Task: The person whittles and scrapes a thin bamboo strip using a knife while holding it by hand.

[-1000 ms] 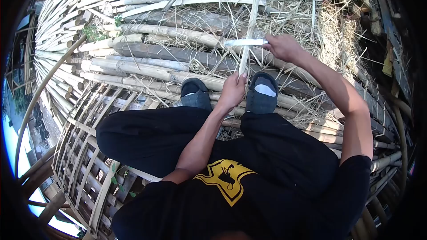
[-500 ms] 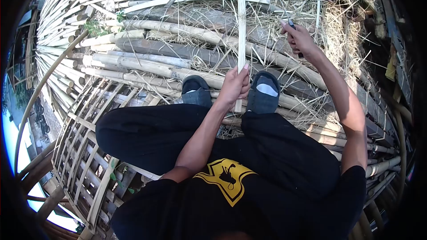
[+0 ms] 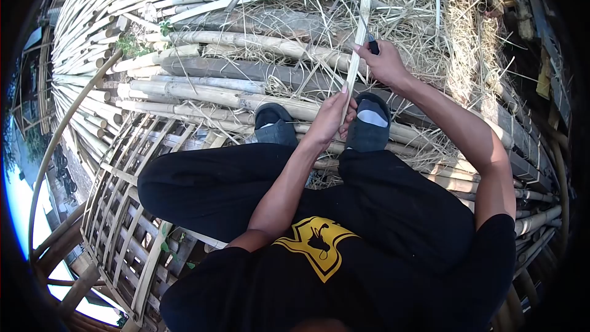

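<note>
A long pale bamboo strip [image 3: 364,7] runs from my left hand up past the top edge of the head view, leaning slightly right. My left hand [image 3: 332,117] is closed around its lower end, in front of my sandals. Higher up, my right hand [image 3: 382,64] grips a knife with a dark handle [image 3: 372,45]. The thin blade lies against or just beside the strip, and I cannot tell exactly where its edge meets it. My right thumb reaches to the strip's side.
Bamboo poles [image 3: 233,91] lie side by side under my feet, with many shavings [image 3: 405,43] over them on the right. An open bamboo lattice [image 3: 123,215] stands at lower left. My sandals [image 3: 372,120] rest on the poles. A curved pole [image 3: 67,110] arches at far left.
My right hand has moved left and slightly down, bringing the knife to the strip. The strip now tilts right at its top and reaches farther up; my left hand has shifted slightly.
</note>
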Demonstrator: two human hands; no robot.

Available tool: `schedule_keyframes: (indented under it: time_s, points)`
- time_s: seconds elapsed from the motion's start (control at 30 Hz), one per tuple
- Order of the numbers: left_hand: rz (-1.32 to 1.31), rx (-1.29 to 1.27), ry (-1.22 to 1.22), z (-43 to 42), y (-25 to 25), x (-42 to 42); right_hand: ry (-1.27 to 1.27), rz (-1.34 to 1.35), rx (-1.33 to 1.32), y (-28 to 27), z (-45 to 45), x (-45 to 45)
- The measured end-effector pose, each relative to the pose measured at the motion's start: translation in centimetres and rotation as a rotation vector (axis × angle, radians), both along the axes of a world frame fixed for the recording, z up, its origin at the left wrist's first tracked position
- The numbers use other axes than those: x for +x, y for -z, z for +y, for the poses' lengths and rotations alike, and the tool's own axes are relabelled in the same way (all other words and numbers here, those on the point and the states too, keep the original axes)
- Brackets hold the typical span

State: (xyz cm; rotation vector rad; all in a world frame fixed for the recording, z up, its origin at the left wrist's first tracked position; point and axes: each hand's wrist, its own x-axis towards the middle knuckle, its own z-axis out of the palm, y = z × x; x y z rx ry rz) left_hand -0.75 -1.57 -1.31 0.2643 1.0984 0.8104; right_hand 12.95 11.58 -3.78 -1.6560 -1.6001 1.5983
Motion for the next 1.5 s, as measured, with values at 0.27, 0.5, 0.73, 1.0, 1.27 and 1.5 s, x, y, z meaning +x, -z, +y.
schedule_keyframes:
  time_s: [0.27, 0.5, 0.73, 1.0, 1.27, 1.5]
  points:
    - [0.025, -0.073, -0.077, -0.1, 0.4, -1.1, -0.374, -0.189, 0.172, -1.7, -1.1, 1.4]
    - [0.118, -0.065, -0.129, 0.2, 0.7, -1.3, -0.687, -0.312, 0.244, -4.5, -3.7, 2.0]
    - [0.038, -0.070, -0.112, 0.1, 1.1, -1.7, -0.771, -0.184, 0.307, -3.3, -5.4, 2.1]
    - [-0.074, -0.080, -0.194, 0.6, 0.0, -1.8, -0.749, -0.182, 0.319, -3.4, -5.7, 2.7]
    - [-0.138, -0.078, -0.183, 0.3, -0.1, -1.9, -0.766, -0.213, 0.381, -2.8, -5.5, 2.9]
    - [-0.119, -0.109, -0.182, 0.1, -0.3, -1.6, -0.822, -0.215, 0.456, -1.5, -4.0, 3.5]
